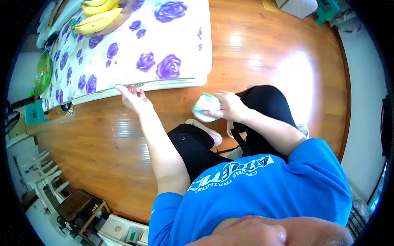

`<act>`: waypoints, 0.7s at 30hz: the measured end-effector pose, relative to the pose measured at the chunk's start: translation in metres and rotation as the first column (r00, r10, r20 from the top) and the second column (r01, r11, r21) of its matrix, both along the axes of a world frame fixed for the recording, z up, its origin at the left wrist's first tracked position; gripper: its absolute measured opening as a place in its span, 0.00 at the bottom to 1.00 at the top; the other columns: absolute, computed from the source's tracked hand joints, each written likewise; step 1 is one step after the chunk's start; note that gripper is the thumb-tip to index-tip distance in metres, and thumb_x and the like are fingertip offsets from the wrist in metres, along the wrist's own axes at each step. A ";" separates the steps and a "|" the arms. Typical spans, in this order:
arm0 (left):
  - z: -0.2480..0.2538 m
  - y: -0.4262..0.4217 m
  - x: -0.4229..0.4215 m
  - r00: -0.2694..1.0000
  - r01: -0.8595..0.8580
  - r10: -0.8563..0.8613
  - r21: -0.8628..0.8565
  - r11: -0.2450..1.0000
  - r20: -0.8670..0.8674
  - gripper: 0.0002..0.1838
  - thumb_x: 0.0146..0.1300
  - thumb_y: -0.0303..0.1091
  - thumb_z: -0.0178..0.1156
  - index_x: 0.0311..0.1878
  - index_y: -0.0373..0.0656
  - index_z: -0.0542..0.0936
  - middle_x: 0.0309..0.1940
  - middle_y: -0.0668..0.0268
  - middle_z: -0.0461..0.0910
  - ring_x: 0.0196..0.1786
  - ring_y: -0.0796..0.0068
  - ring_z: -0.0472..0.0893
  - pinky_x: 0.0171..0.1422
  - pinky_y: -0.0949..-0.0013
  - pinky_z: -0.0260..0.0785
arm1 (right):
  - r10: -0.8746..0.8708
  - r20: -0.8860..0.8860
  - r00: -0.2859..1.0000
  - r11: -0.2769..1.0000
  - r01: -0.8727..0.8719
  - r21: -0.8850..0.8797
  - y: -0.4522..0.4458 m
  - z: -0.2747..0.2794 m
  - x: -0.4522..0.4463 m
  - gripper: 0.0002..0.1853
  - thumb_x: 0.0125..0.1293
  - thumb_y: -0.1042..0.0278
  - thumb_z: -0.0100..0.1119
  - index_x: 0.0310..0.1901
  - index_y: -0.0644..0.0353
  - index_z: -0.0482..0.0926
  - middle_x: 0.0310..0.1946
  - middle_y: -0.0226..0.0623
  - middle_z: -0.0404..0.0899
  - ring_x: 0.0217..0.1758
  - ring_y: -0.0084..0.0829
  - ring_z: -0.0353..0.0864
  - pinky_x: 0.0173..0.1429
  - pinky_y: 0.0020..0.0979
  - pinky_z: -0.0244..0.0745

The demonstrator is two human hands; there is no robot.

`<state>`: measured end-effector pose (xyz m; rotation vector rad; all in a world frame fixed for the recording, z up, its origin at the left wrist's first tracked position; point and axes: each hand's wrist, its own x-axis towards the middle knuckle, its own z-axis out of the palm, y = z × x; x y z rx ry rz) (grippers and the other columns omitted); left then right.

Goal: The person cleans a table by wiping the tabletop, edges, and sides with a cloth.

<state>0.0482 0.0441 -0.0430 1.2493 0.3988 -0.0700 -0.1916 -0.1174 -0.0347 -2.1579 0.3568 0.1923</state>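
Bunched in my right hand is a white and green cloth, held above the floor in front of my knee. My left hand is at the near edge of the table, palm turned up and fingers spread, with nothing seen in it. Its fingertips reach the table's edge; whether they touch it I cannot tell. A white tablecloth with purple roses covers the table top.
Yellow bananas lie at the table's far side. A green bag hangs by its left end, near a teal stool. White chairs stand at lower left. A second teal stool is at upper right.
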 end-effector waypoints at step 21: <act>-0.012 0.229 -0.131 0.980 0.186 -0.200 0.391 0.901 -0.005 0.39 0.65 0.57 0.57 0.67 0.34 0.64 0.63 0.51 0.69 0.64 0.61 0.70 0.67 0.64 0.60 | 0.071 0.288 0.955 0.981 -0.014 -0.194 0.029 0.017 -0.054 0.26 0.52 0.42 0.64 0.34 0.63 0.81 0.28 0.49 0.81 0.35 0.46 0.83 0.42 0.43 0.77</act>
